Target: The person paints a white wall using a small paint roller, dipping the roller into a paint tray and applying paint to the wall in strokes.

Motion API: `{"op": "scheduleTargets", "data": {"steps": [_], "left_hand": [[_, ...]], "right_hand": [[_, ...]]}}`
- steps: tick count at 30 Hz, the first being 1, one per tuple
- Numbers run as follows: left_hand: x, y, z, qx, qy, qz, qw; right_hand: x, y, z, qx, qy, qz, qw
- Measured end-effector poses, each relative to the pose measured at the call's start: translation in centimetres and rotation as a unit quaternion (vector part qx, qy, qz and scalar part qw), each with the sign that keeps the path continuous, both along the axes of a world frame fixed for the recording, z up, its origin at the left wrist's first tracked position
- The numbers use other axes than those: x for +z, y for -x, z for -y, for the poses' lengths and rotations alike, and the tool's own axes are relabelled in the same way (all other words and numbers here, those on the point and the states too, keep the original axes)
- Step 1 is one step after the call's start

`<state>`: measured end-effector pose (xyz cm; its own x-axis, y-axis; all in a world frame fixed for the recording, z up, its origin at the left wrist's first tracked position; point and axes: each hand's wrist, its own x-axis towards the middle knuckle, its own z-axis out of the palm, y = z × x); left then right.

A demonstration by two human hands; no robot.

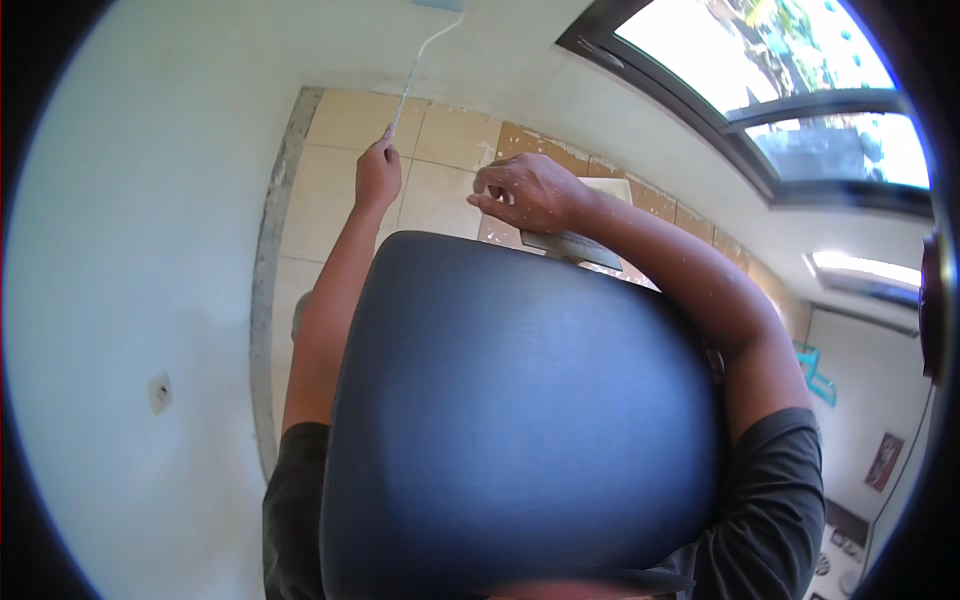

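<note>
String (420,55) ran up and slightly right from the left hand (378,175), whose grip was pinched shut on its lower end; the right hand (525,192) pressed a grey trowel (570,245) against the tiled wall (330,120) beside it.

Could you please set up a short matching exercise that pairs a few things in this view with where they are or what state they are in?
Things:
1. left hand
2. right hand
3. dark cap brim
4. window

Places or states:
A. upper right, bright with daylight
B. pinching a thin white cord against the tiled wall
C. fills the lower middle of the view
D. resting on a pale flat tool held to the tiles

Pairs: 1-B, 2-D, 3-C, 4-A
</note>
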<state>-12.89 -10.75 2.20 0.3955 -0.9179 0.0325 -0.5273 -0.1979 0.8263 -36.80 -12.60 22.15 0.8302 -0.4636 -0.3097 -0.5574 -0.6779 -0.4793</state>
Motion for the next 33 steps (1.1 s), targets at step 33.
{"op": "scheduleTargets", "data": {"steps": [33], "left_hand": [[0.6,-6.5,1.3,-0.045,-0.094,0.068,0.992]], "right_hand": [[-0.4,-0.9,-0.5,-0.03,0.06,-0.015,0.998]]}}
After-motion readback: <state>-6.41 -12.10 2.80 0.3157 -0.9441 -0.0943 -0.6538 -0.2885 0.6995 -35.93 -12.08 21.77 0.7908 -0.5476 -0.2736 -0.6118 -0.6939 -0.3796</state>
